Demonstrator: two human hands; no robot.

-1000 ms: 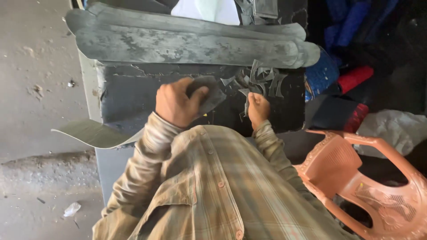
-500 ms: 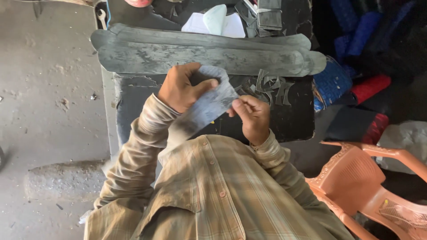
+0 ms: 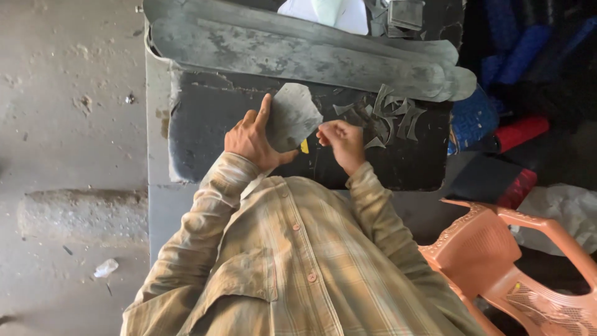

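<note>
Both forearms reach forward over the black worktop, the left hand gripping a grey, irregular flat sheet piece, the right hand pinching its right edge with curled fingers.

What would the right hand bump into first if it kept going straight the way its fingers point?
The right hand points left, toward the grey sheet piece held by the left hand. It would likely meet that piece's edge first. The yellow tool tip lies close below; depth is unclear.
</note>
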